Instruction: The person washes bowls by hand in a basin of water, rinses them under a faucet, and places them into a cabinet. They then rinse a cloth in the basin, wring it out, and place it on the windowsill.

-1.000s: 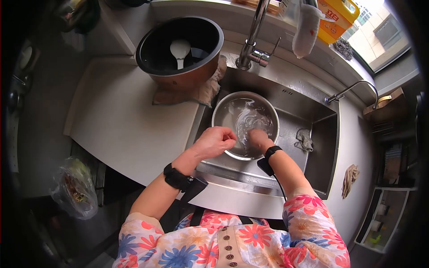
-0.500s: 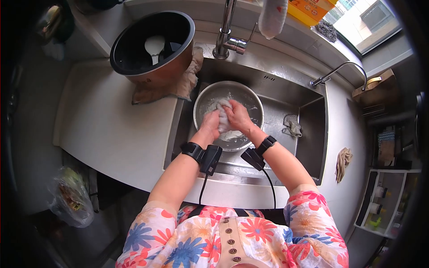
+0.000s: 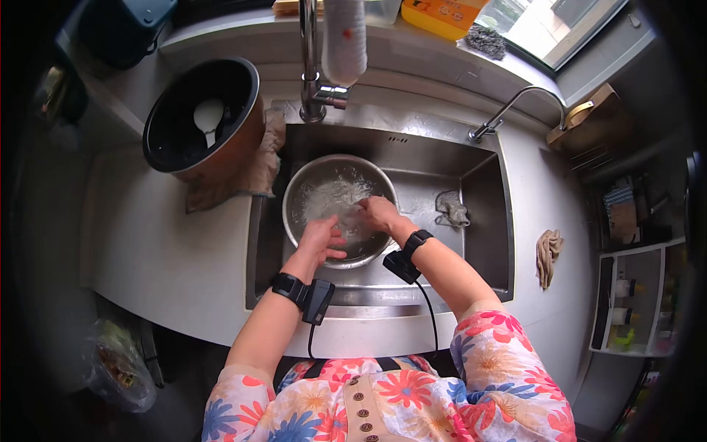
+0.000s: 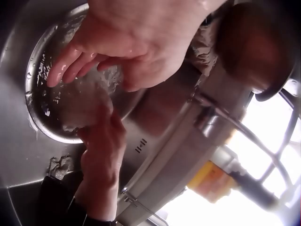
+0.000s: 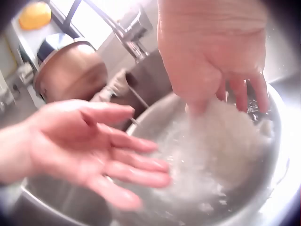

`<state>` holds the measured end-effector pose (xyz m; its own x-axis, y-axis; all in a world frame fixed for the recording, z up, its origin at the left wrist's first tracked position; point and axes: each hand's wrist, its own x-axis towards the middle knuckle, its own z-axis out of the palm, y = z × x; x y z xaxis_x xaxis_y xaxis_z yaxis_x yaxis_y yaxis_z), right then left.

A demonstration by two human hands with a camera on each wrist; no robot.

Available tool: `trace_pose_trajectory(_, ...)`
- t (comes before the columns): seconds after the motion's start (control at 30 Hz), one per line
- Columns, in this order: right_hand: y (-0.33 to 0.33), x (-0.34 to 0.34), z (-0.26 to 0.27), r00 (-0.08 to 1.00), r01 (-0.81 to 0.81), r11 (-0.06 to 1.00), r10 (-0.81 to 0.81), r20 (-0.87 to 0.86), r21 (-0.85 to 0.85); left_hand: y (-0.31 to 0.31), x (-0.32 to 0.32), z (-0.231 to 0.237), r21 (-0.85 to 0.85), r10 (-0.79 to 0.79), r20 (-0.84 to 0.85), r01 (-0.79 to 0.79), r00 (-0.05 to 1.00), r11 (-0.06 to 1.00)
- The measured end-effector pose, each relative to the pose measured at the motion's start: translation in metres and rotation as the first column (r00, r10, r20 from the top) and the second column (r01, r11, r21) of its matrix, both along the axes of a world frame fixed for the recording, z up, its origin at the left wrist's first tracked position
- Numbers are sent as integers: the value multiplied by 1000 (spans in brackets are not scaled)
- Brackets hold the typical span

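A round metal basin with churned water in it stands in the left part of the steel sink. In the right wrist view a soft whitish cloth, blurred, lies in the water. My right hand reaches down into the basin, its thumb and fingertips gripping that cloth. My left hand is held over the basin's near left side. Its fingers are spread and wet, the palm is turned toward the right hand, and nothing is in it.
At the left back, a copper-coloured pot with a white rice paddle sits on a brown cloth. A tall faucet rises behind the basin. A grey rag lies in the sink; a beige rag lies on the right counter.
Half a second ago both hands squeezed the white cloth together above the water. Now the left hand has let go and drawn apart, while the cloth is down in the water under the right hand.
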<state>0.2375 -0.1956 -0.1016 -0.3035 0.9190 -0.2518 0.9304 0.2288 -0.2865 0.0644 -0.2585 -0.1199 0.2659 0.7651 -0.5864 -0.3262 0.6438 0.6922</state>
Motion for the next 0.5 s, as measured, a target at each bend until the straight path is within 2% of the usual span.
trace_pose_trajectory(0.03, -3, -3, 6, 993, -6, 995, 18, -114, 102, -2, 5, 6, -70, -10, 96, 17, 995, 997)
trace_pose_trajectory(0.1, -23, -20, 56, 962, -158, 987, 156, -224, 10, -2, 13, 16, -251, 80, 284, -6, 955, 968)
trace_pose_trajectory(0.13, -32, -25, 68, 932, -225, 974, 208, -298, -24, -2, 15, 14, -235, 62, 290, 8, 955, 972)
trace_pose_trajectory(0.2, -51, -29, 88, 883, -317, 945, 263, -389, -82, 2, 14, 4, -95, 88, 628, -36, 774, 995)
trace_pose_trajectory(0.3, -65, -24, 102, 856, -363, 920, 265, -444, -152, 17, 13, -9, -92, 121, 556, -84, 822, 992)
trace_pose_trajectory(0.33, -64, -19, 105, 829, -338, 923, 200, -522, -184, 26, 15, -14, -136, 180, 507, -127, 843, 982)
trace_pose_trajectory(0.37, -61, -14, 107, 792, -317, 923, 133, -595, -216, 32, 18, -20, -119, 161, 508, -116, 846, 986)
trace_pose_trajectory(0.4, -58, -9, 111, 790, -311, 928, 134, -598, -203, 31, 19, -13, -179, 228, 520, -156, 823, 971)
trace_pose_trajectory(0.43, -53, -2, 114, 719, -313, 890, -7, -695, -333, 28, 20, -3, -240, 295, 527, -194, 797, 951)
trace_pose_trajectory(0.47, -48, 3, 116, 633, -333, 828, -158, -758, -451, 23, 19, 7, -192, 284, 422, -221, 861, 956)
trace_pose_trajectory(0.5, -40, 7, 112, 549, -349, 823, -208, -809, -449, 18, 15, 24, -179, 272, 421, -214, 866, 960)
